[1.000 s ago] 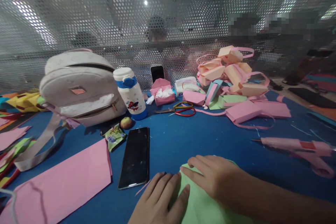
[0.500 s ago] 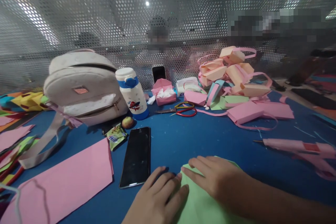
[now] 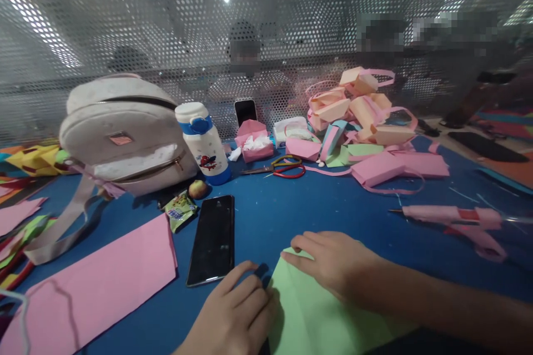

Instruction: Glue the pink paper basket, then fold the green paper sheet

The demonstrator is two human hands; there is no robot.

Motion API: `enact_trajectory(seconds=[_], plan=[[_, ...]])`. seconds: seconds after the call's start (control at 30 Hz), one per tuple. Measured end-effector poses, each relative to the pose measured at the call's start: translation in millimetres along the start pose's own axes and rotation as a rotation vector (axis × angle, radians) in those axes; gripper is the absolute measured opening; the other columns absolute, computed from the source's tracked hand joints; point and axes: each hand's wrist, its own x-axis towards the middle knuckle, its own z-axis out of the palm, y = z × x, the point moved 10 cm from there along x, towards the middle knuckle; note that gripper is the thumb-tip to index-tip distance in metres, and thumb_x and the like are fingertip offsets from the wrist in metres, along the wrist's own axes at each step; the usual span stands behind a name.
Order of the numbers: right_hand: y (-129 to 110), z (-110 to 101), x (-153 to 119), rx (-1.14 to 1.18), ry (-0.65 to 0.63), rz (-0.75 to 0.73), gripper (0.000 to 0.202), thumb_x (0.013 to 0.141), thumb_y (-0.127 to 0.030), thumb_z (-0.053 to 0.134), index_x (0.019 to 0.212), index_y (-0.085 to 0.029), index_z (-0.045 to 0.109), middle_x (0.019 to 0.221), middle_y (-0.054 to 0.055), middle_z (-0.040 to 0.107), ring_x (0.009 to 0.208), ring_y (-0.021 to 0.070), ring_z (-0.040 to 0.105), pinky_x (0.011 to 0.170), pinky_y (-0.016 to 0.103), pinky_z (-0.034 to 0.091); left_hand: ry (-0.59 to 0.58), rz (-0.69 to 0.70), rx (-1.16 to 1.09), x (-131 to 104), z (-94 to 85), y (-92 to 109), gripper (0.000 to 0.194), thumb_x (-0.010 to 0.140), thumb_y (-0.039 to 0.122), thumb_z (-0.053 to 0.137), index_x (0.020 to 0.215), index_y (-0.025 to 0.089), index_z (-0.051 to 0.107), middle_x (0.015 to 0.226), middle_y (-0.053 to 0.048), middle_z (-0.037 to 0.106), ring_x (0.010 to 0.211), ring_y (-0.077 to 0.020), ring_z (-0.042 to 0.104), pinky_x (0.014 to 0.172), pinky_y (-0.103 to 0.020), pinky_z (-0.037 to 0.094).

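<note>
Light green paper (image 3: pixel 310 310) lies on the blue table (image 3: pixel 275 211) at the bottom centre, with a crease running down it. My right hand (image 3: pixel 333 263) rests flat on its upper part, fingers apart and pointing left. Beside the paper's left edge is my left hand (image 3: pixel 237 308), its fingers spread and slightly bent, holding nothing. Just beyond my left hand lies a black phone (image 3: pixel 212 238). Folded pink paper (image 3: pixel 100 283) is at the lower left.
A white backpack (image 3: pixel 125 138), a bottle (image 3: pixel 204 144) and scissors (image 3: pixel 287 167) stand or lie farther back. Pink and peach paper boxes (image 3: pixel 366 116) are heaped at the back right. A pink glue gun (image 3: pixel 458 219) lies to the right.
My left hand has moved left and off the green paper's edge. More of the green paper shows between my hands. The view has shifted slightly.
</note>
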Motion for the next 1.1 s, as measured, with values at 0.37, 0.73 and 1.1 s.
enact_trajectory(seconds=[0.37,0.73,1.1], plan=[[-4,-10,-3,-0.025,0.136,0.013,0.034,0.092,-0.010,0.050,0.125,-0.015,0.058,0.105,0.010,0.067,0.081,0.0214,0.059,0.061,0.033,0.044,-0.108,0.074,0.057,3,12.8,0,0.041,0.106,0.017,0.027,0.114,0.013,0.068,0.107,-0.005,0.071,0.094,-0.0165,0.063,0.098,-0.032,0.048],[15,-10,1,0.254,0.264,0.127,0.031,0.090,-0.009,0.047,0.114,-0.018,0.065,0.095,0.006,0.067,0.079,0.0167,0.060,0.068,0.029,0.044,-0.034,0.048,0.091,-14,29.3,-8,0.038,0.107,0.023,0.032,0.123,0.014,0.065,0.121,-0.007,0.068,0.112,-0.0187,0.061,0.111,-0.035,0.040],[15,-2,2,0.270,0.233,0.058,0.029,0.093,-0.011,0.044,0.115,-0.017,0.062,0.097,0.005,0.064,0.080,0.0170,0.057,0.065,0.031,0.041,-0.095,0.037,0.046,-20,40.7,-7,0.040,0.106,0.021,0.029,0.128,0.018,0.062,0.126,-0.008,0.064,0.119,-0.0211,0.056,0.113,-0.042,0.037]])
